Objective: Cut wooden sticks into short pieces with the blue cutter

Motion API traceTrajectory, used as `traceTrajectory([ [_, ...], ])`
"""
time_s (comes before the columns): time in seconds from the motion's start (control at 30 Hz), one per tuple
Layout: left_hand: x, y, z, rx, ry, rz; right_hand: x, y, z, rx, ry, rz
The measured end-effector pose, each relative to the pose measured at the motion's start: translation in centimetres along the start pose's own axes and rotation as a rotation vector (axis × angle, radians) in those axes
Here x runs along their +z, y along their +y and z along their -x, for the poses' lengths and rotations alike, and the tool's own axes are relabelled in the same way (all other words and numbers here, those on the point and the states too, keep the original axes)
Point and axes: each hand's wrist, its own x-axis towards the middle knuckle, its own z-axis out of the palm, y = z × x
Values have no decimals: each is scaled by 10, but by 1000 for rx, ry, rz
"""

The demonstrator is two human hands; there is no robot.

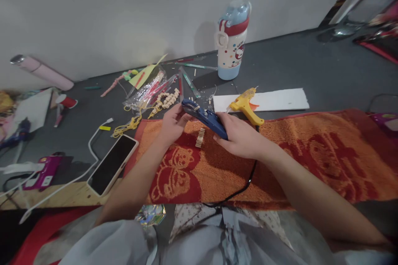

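Note:
A dark blue hand tool [207, 119] is held above the orange and red towel [217, 178]. My right hand [238, 134] is wrapped round its lower right end. My left hand [174, 123] pinches at its upper left end; what the fingertips hold there is too small to make out. Just below the tool, a short row of small pale wooden pieces [200, 138] lies on the towel. Behind my right hand a yellow glue gun [245, 105] rests across a white board [280, 100].
A cartoon bottle [231, 45] stands at the back. Left of the towel are a phone [112, 165], a white cable [91, 145], yellow string [129, 125], a pale wooden chain [168, 100] and plastic packets [149, 89]. A black cord crosses the towel's front.

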Motion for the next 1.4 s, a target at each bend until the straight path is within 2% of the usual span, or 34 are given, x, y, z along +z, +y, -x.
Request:
traceTrajectory([
  [0.17,-1,-1,0,-32,-6,16,-1,0,0,-7,-22,-18],
  [0.3,-2,-2,1,-5,-1,-62,0,-2,0,14,2,-20],
  [0.43,-2,-4,3,83,77,-278,5,-2,-1,21,98,30],
  [0.57,-1,-2,5,189,130,-427,10,1,-1,17,129,58],
  [0.83,-2,13,4,179,99,-398,15,2,-2,18,149,77],
  [0.97,-3,17,4,155,66,-385,11,5,-2,-28,140,67],
  [1.23,-4,16,4,96,53,-319,3,8,-2,-68,51,-29],
  [1.4,-3,7,5,73,61,-313,1,8,-2,-60,42,-75],
])
